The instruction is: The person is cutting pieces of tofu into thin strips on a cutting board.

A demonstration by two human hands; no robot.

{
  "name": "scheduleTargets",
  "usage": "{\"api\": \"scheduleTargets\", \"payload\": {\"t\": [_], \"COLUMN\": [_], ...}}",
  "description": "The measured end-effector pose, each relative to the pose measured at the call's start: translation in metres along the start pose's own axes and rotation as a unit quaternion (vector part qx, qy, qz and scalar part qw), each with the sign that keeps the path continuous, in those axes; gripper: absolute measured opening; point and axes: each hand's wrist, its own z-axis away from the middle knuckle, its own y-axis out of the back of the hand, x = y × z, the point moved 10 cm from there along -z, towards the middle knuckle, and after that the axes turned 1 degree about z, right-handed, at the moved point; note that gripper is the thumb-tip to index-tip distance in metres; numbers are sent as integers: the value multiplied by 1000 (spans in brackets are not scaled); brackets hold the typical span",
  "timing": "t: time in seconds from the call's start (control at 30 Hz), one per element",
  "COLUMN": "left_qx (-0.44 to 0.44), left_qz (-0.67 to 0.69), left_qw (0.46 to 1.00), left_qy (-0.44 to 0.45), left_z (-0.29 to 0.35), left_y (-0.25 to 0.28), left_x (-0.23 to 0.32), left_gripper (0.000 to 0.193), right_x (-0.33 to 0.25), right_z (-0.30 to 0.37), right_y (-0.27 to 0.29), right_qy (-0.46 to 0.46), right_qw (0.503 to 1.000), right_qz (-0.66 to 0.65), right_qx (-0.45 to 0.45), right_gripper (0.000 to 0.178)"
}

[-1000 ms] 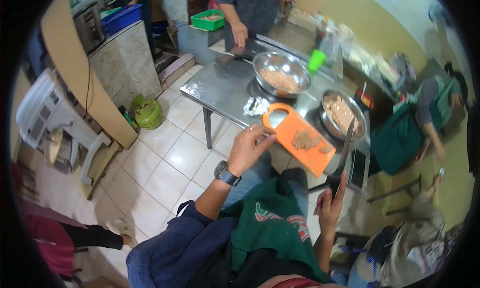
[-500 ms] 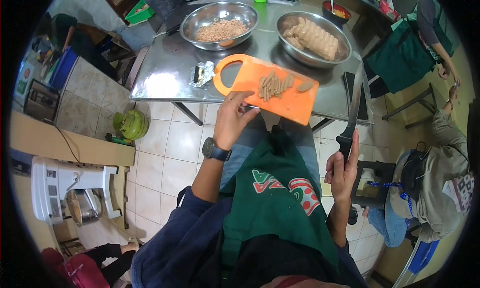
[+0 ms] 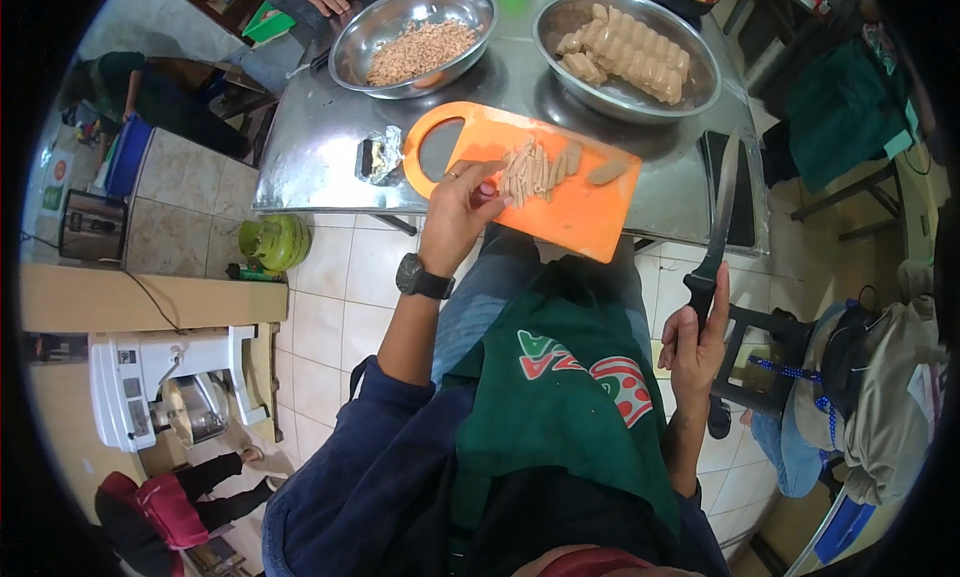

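Left hand (image 3: 458, 209) is resting curled on one orange cutting board (image 3: 525, 177); right hand (image 3: 692, 342) is gripping one knife (image 3: 716, 235); two steel bowls (image 3: 412, 35) beyond.

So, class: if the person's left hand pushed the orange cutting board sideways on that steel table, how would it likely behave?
The orange cutting board looks thin, flat and rigid, so it would probably slide as one piece. The steel table looks smooth, so it may skid easily. Its near corner overhangs the edge, so pressing there might tip it. The left hand rests on it.

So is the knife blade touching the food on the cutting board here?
No, the right hand holds the knife up beside the table, clear of the orange cutting board.
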Motion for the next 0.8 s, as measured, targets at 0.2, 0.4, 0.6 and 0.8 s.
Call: {"api": "scheduleTargets", "payload": {"t": [0.2,0.4,0.6,0.8], "left_qx": [25,49,53,-21], "left_qz": [-197,-345,-280,-229], "left_qw": [970,930,954,971], "left_qy": [-142,-114,-90,-72], "left_z": [-34,-60,-52,-52], "left_y": [-33,-70,-76,-88], "left_x": [61,52,50,53], "left_gripper": [31,26,23,18], "right_x": [3,6,26,23], "right_z": [-7,-4,-1,-9], "right_y": [-11,-10,0,4], "right_qy": [-1,-10,-31,-27], "right_qw": [1000,999,999,999], "right_qz": [-12,38,43,17], "right_qx": [-20,-20,-3,15], "right_gripper": [60,60,59,60]}}
